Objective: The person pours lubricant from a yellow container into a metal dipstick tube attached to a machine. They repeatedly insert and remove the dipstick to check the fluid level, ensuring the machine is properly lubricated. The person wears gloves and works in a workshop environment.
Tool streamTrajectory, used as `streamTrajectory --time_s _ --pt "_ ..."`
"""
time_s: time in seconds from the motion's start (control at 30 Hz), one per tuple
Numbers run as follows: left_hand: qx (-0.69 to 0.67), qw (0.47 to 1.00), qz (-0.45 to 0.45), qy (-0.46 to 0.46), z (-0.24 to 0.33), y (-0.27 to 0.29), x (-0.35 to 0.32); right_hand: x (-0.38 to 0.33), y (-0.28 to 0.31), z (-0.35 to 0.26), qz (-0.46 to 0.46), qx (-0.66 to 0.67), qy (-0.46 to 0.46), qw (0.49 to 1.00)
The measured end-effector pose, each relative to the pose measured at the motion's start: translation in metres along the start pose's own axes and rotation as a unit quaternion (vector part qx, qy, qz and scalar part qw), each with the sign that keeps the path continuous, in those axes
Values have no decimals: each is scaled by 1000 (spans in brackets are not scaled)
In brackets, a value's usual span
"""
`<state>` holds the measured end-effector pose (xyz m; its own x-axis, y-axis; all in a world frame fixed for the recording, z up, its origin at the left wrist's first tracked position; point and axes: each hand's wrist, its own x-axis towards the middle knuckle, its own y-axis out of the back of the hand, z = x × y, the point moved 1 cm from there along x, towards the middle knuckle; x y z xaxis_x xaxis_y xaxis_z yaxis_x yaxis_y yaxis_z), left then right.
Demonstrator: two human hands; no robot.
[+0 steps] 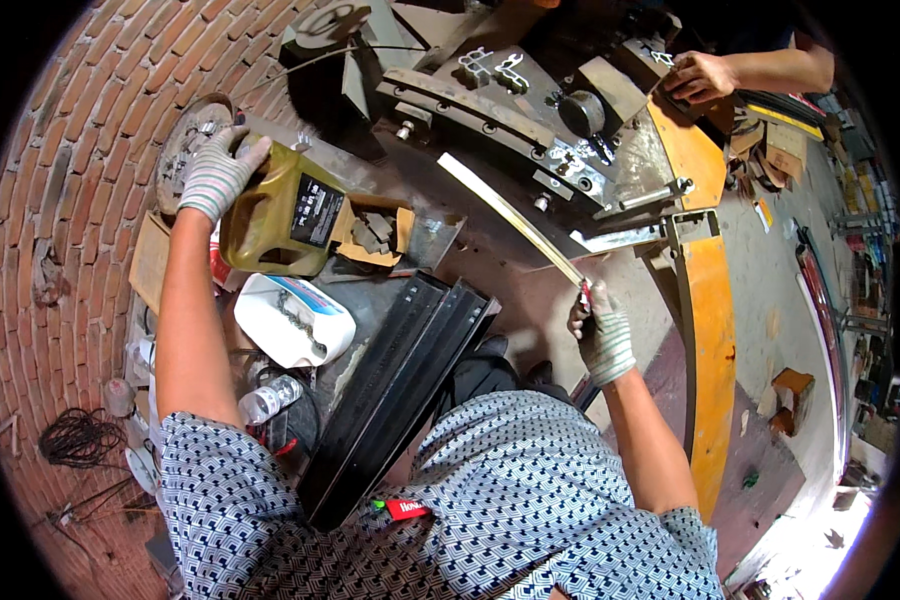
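Note:
My left hand (217, 172), in a white striped knit glove, grips the upper end of an olive-yellow plastic jug (260, 222) with a dark label. The jug stands tilted on the cluttered bench. My right hand (602, 332), in a matching glove, is closed around the red near end of a long, thin, pale strip (510, 218). The strip points away to the upper left, toward a machine; its exact kind is unclear. Beside the jug is an open carton (375, 240) of small metal pieces. Nearer me lies a cut-open white container (295, 318) with a chain-like thing inside.
Black metal profiles (395, 400) lie at my front left, beside a clear plastic bottle (270, 399). Ahead stands a machine with a long metal bar (480, 110). A yellow-orange beam (707, 370) runs along my right. Another person's hand (702, 77) works at the far right.

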<state>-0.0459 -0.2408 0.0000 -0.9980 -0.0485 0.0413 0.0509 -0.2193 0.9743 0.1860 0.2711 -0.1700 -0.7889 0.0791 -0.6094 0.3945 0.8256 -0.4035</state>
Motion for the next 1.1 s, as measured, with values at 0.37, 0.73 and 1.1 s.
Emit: streamTrajectory --time_s 0.37,0.73,1.1 --pt "66 995 17 66 11 -2 0 82 -40 44 -1 -101 -40 994" --pt "-28 999 20 -6 1 -10 -6 142 -72 88 -31 -128 -81 988" --pt "-107 994 -15 -1 -14 -12 -4 164 -92 117 -43 -221 -56 973"
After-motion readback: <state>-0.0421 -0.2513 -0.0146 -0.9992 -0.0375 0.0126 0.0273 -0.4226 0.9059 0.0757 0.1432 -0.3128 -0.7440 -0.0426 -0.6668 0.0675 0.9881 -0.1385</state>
